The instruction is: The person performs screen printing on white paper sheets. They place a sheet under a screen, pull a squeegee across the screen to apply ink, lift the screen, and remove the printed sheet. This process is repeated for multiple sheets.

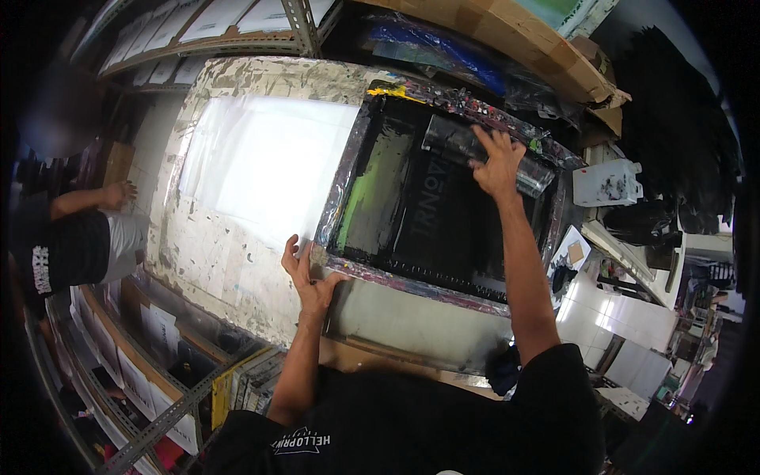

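A screen-printing frame (336, 202) with a tape-covered, ink-stained rim rests on the worktable, its mesh dark with black ink and showing a faint lettered design. Across its right part lies a wide dark squeegee (447, 136), slanting from upper left to lower right. My right hand (499, 165) is closed over the squeegee's middle, with the index finger stretched along it. At the frame's near left corner, my left hand (313, 286) has its fingers and thumb spread around the corner and appears to touch it. A white sheet (265, 162) lies on the table left of the frame.
The paint-spotted worktable (226, 285) extends left. A white plastic jug (606, 184) stands right of the frame; a cardboard box (507, 36) sits behind it. Metal shelving (170, 412) lines the left side. Another person (75, 241) stands at far left.
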The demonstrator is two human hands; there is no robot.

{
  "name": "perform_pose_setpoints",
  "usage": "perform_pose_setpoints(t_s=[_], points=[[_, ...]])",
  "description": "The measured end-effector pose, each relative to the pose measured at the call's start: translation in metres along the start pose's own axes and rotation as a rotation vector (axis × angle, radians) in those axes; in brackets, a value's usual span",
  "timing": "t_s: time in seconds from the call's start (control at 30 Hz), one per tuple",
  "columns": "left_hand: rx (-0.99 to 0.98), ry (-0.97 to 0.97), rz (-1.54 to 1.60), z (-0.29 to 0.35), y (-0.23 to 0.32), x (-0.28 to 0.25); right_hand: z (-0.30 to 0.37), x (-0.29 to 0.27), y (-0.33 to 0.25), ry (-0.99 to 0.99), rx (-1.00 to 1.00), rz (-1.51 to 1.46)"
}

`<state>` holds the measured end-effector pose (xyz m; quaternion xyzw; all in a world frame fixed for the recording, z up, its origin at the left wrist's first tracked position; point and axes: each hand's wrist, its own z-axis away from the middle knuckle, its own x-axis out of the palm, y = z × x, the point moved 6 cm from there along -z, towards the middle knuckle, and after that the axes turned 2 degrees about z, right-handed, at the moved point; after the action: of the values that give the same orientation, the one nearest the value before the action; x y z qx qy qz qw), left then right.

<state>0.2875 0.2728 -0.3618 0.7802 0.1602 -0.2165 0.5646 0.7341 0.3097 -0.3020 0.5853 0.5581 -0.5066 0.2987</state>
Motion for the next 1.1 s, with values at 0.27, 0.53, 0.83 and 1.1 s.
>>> perform_pose_setpoints(t_s=[0.27, 0.53, 0.83, 1.1], points=[[-0.014, 0.007, 0.052, -0.003, 0.007, 0.000, -0.049, 0.001, 0.036, 0.020, -0.030, -0.035], [-0.124, 0.008, 0.128, 0.007, -0.011, 0.005, 0.017, -0.016, -0.015, 0.126, -0.136, 0.057], [-0.036, 0.160, 0.418, -0.025, 0.057, -0.019, 0.141, -0.137, -0.128, -0.106, -0.042, -0.106], [0.141, 0.307, 0.616, -0.099, 0.157, -0.019, 0.066, -0.253, -0.133, 0.185, -0.178, 0.033]])
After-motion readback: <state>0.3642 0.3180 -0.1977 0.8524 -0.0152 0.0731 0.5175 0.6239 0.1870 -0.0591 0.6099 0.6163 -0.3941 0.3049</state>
